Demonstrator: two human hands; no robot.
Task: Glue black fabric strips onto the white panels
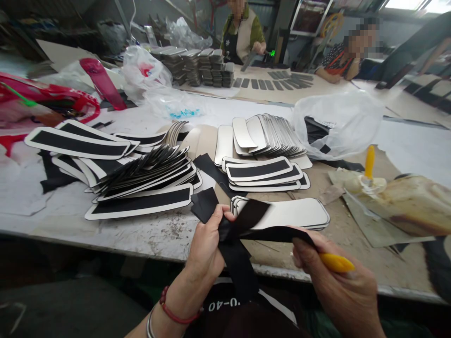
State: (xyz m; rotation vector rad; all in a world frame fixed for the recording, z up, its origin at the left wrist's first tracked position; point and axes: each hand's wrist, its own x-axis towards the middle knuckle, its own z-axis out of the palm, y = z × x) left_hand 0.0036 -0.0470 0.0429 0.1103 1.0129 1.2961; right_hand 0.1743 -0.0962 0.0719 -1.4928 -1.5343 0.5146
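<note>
My left hand (207, 239) is closed around a bunch of flat black strips (243, 267), which fan out on both sides of the fingers. One long black strip (275, 233) stretches across to my right hand (334, 277), its end pinched between thumb and fingers. A yellow handle (336, 263) also sticks out of my right hand; its working end is hidden. Just beyond the hands lies a small stack of white, round-cornered panels (296, 212). Behind it are white-edged panels with black centres (259, 170).
A large fanned pile of black-centred panels (141, 202) lies left. White panels (271, 134) stand in a row behind. At right, a yellow-handled tool (369, 162) rests by a glue-smeared container (412, 202). Plastic bags (338, 122) lie about. Two people sit across the table.
</note>
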